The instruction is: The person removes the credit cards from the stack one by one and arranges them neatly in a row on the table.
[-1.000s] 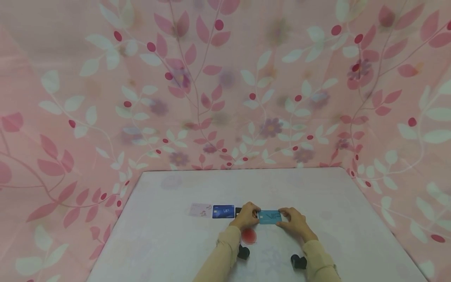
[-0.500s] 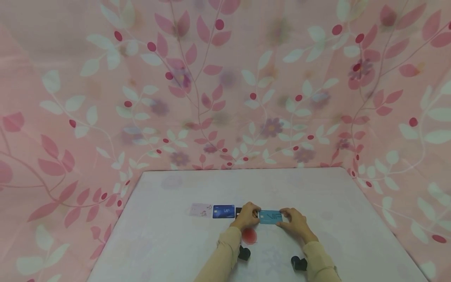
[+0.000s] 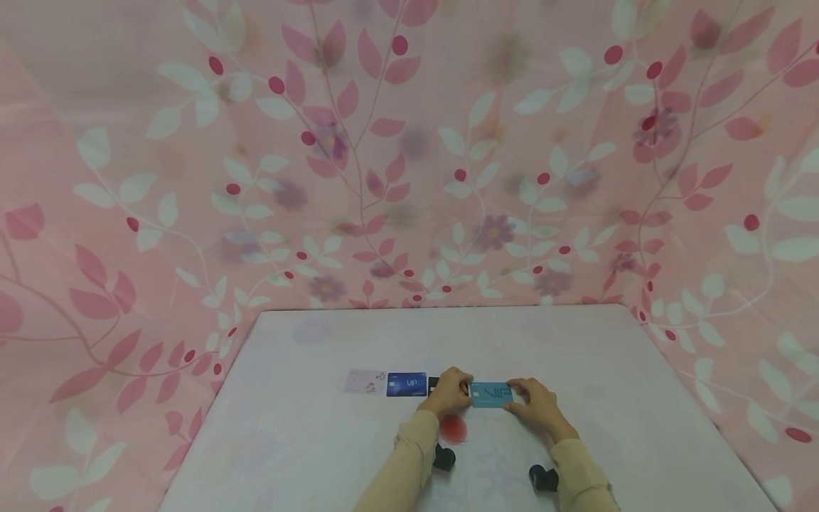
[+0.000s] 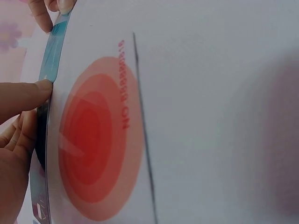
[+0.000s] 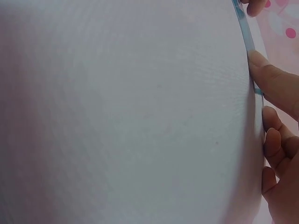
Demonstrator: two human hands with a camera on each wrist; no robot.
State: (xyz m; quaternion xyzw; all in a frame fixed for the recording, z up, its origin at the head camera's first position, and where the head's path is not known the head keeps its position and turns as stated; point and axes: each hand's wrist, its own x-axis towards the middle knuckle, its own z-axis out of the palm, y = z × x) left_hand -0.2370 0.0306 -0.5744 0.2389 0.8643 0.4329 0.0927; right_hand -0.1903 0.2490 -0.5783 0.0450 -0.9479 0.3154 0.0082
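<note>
A teal VIP card (image 3: 490, 395) lies at the right end of a row of cards on the white table. My right hand (image 3: 536, 407) holds its right end, thumb near the lower edge and forefinger at the upper. At the card's left end, my left hand (image 3: 446, 392) has thumb and forefinger at the corners. Beneath that hand a black card (image 3: 433, 384) is mostly covered. The left wrist view has my left thumb (image 4: 44, 87) where the teal card (image 4: 52, 53) meets the darker one. In the right wrist view, my right thumb (image 5: 258, 59) touches the teal card's edge.
Further left in the row are a blue VIP card (image 3: 406, 384) and a pale pink flowered card (image 3: 365, 381). A clear card with red rings (image 3: 453, 429) lies in front of my left hand. Dark two-lobed pieces (image 3: 544, 478) show beside both sleeves. Flowered pink cloth (image 3: 409, 213) surrounds the table (image 3: 288, 455).
</note>
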